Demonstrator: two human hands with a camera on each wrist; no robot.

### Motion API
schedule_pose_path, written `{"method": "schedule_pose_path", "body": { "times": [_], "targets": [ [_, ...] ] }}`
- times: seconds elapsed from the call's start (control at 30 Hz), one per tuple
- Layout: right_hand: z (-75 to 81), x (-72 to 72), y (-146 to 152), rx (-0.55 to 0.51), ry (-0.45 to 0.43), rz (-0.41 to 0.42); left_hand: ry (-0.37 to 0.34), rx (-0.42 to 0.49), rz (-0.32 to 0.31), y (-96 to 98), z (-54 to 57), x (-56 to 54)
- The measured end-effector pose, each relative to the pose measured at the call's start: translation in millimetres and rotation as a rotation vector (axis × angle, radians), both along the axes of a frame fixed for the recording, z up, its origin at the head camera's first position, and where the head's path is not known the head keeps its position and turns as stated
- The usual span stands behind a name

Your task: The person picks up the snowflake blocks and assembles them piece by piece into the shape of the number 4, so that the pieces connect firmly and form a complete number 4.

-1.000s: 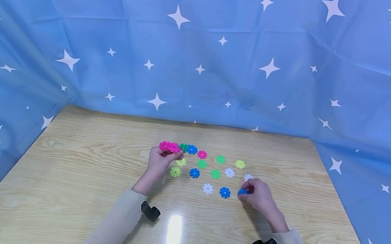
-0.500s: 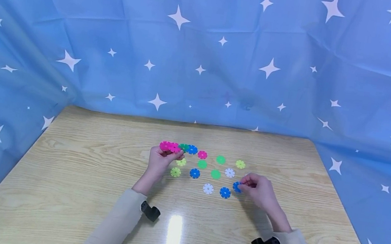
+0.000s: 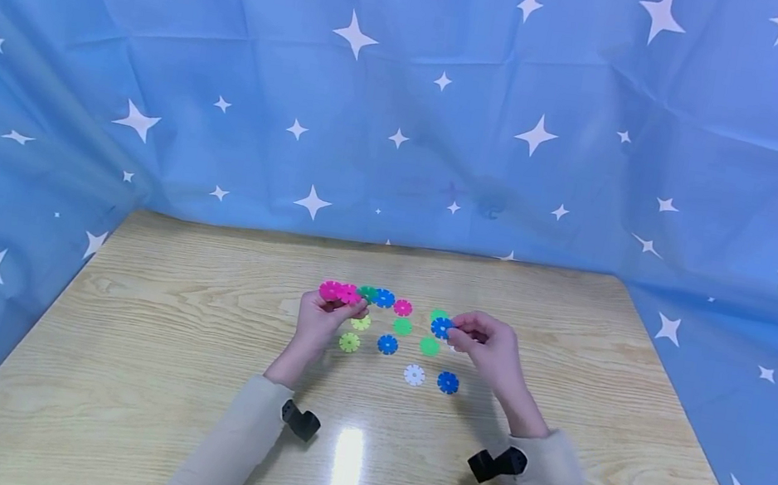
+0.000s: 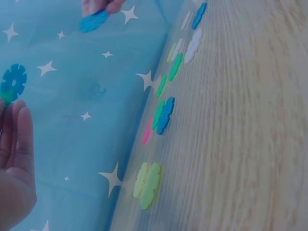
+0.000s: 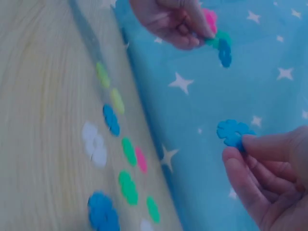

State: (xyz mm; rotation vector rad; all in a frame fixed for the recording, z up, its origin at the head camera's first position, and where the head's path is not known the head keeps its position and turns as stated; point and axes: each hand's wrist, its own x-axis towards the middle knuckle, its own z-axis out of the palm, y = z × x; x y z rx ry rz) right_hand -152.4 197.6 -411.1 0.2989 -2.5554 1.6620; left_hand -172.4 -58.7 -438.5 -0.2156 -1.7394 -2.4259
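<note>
In the head view my left hand [image 3: 318,324] grips a row of joined notched plastic snowflake discs: two pink discs [image 3: 331,291], a green disc [image 3: 368,294] and a blue disc [image 3: 384,299] at the right end. My right hand [image 3: 491,350] pinches a single blue snowflake disc [image 3: 441,328] by its right edge, between thumb and fingers. Both are raised above the table, with a gap between the two blue discs. The right wrist view shows the pinched disc [image 5: 232,133] close up, tilted, and my left hand [image 5: 168,21] beyond it.
Loose snowflake discs lie flat on the wooden table [image 3: 150,374]: a white disc [image 3: 414,375], blue discs [image 3: 447,383], green discs [image 3: 429,347], a pink disc [image 3: 403,307] and yellow-green discs [image 3: 349,342]. A blue star-patterned cloth [image 3: 400,169] hangs behind the table.
My right hand has picked up the blue disc from the right side and carried it up and left, toward the joined row. My left hand has stayed nearly still.
</note>
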Motion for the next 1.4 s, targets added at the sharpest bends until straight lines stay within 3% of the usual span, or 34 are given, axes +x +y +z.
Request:
{"method": "schedule_pose_path", "body": {
  "times": [0.4, 0.77, 1.0, 1.4],
  "targets": [
    [8.5, -6.8, -34, -0.164, 0.008, 0.014, -0.006, -0.025, 0.008, -0.8, 1.6, 1.3],
    [12.5, -7.4, -47, -0.193, 0.014, 0.001, 0.000, -0.039, -0.004, 1.2, 1.2, 2.3],
    [34.2, 4.9, -56, -0.190, 0.016, 0.009, -0.010, -0.066, 0.005, 2.1, 2.1, 3.1],
    [36.0, 6.9, -58, -0.178, 0.062, 0.026, -0.001, -0.074, -0.002, 1.7, 2.1, 3.5]
  ]
}}
